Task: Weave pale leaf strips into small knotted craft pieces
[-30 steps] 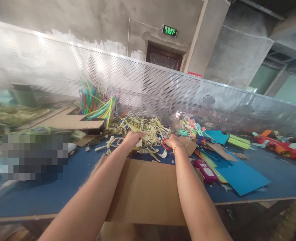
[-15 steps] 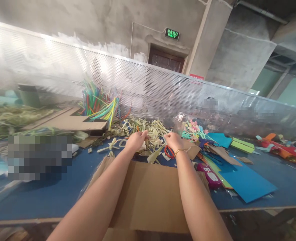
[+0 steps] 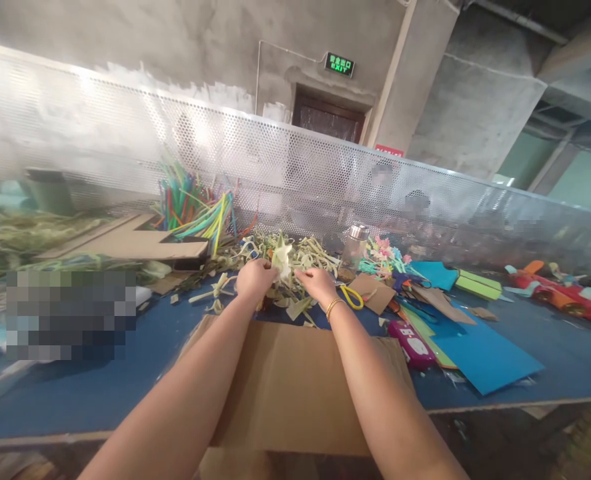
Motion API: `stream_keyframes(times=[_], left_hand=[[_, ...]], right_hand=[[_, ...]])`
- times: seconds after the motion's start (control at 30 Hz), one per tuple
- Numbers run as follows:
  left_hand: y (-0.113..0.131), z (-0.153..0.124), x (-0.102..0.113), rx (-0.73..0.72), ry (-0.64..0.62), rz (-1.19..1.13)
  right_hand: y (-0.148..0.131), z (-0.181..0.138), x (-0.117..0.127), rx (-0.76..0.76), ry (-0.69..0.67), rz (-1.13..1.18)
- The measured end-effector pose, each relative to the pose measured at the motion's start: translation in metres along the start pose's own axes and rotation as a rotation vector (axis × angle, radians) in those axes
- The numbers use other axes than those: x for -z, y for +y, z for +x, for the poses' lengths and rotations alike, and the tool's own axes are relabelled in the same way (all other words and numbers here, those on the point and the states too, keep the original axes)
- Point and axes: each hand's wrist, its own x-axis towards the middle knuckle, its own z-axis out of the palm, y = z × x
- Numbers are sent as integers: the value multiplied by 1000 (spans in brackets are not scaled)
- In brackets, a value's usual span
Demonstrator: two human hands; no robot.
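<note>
My left hand (image 3: 255,280) is closed in a pinch at the lower left edge of a pale green-white husk-like piece (image 3: 283,259). To its right, my right hand (image 3: 319,287) has thumb and fingers pressed together, apart from the left; what lies between them is too small to make out. Both hands are over a heap of pale, dry leaf strips (image 3: 308,252). Yellow scissors handles (image 3: 352,298) show just right of my right hand. Beneath my forearms lies a brown cardboard sheet (image 3: 290,393) at the table's front edge.
A steel-capped bottle (image 3: 355,247) stands behind the right hand. Colourful pipe cleaners (image 3: 195,207) and cut cardboard (image 3: 125,243) lie at left. Right are a purple case (image 3: 411,345), blue sheets (image 3: 490,357) and a red toy car (image 3: 565,293). A perforated metal screen (image 3: 320,167) borders the back.
Both hands have shifted left, the right one further, bringing them closer together. The pale husk piece now shows between them. Yellow handles have come into view; the red loop is no longer visible.
</note>
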Motion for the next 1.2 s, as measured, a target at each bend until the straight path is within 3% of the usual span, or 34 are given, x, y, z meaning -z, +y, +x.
stream_keyframes(times=[0.17,0.27,0.33,0.4,0.53,0.63,0.7,0.9,0.97,1.1,1.2], left_hand=[[18,-11,-3,-162,-6,-143],[21,-13,-9,-205,-54,-126],[19,-12,-11,-172,-16,-122],[18,-10,-11,-159,109,-104],[18,-9,-3,-290,314,-75],[18,-9,5,-324,396,-96],[15,-5,9,-273,410,-147],[-4,12,7,120,372,-407],[-3,12,2,84,302,-473],[8,4,-8,-56,4,-605],[14,-1,-10,-23,-102,-672]], right_hand=[[-9,-1,-8,-58,-25,583],[-7,2,-12,-136,-71,689],[-4,3,-12,-127,-10,546],[-4,3,-10,-61,53,301],[-15,-3,-4,91,85,-126],[-24,-8,-3,159,78,-216],[-24,-8,-2,159,72,-212],[1,8,4,-56,161,-80],[5,11,7,-72,190,-53],[-3,5,9,26,253,-40],[-11,0,7,103,255,1]])
